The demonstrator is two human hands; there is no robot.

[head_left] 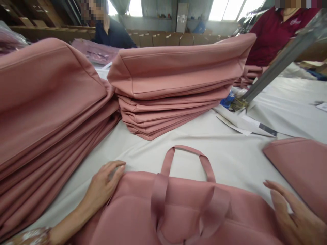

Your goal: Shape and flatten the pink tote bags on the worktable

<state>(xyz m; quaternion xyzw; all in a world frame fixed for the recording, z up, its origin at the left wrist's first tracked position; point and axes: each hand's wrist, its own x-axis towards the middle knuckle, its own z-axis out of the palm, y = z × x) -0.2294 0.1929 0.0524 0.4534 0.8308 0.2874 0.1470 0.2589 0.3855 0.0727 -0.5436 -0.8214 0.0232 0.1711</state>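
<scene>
A pink bag (pixel 189 200) with two strap handles lies in front of me on the pale-covered table (pixel 237 153). Its far handle (pixel 187 148) stretches out flat on the cover, while the near one loops up over the bag. At the bag's upper left corner rests my left hand (pixel 106 182), fingers extended along the edge. My right hand (pixel 293 214) is by the bag's right side, fingers apart and holding nothing; whether it touches the bag I cannot tell. The bag's lower part runs out of view.
Stacks of folded pink bags stand at the left (pixel 51 102) and at the back middle (pixel 176 75). A flat pink piece (pixel 304 166) lies at the right. Beyond a slanted metal post (pixel 278 61) are papers and wrapping. Two people, in a dark shirt (pixel 112 35) and a maroon shirt (pixel 273 37), are across the table.
</scene>
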